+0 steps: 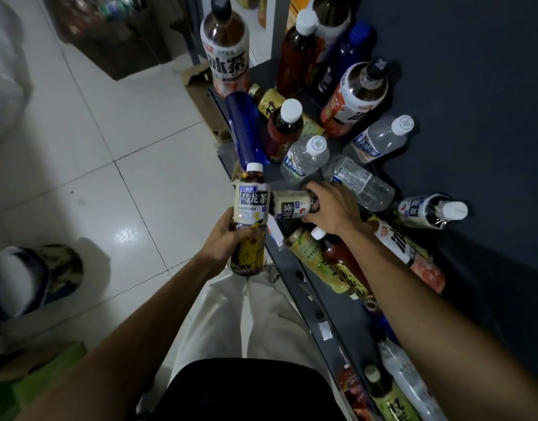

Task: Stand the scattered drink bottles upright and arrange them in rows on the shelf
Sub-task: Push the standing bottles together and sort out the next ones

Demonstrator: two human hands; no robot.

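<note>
— How's the feed on your end?

— Dim overall. I get the most light on the white floor tiles (115,123) at left; there's a small hot glare spot on one tile at lower centre-left. The dark shelf (474,147) on the right swallows light, so I read almost no detail there.

— Shadows?

— Soft ones. A grey patch lies on the tiles left of centre, and the bottles cast faint shadows on the shelf.

— Sharpness?

— The centre is crisp; I can read the oolong tea bottle (251,205) label. The upper left corner and left edge smear into blur, and the lower right bottles are soft too. Wide-angle bending curves the tile lines and shelf edge toward the corners.
</note>
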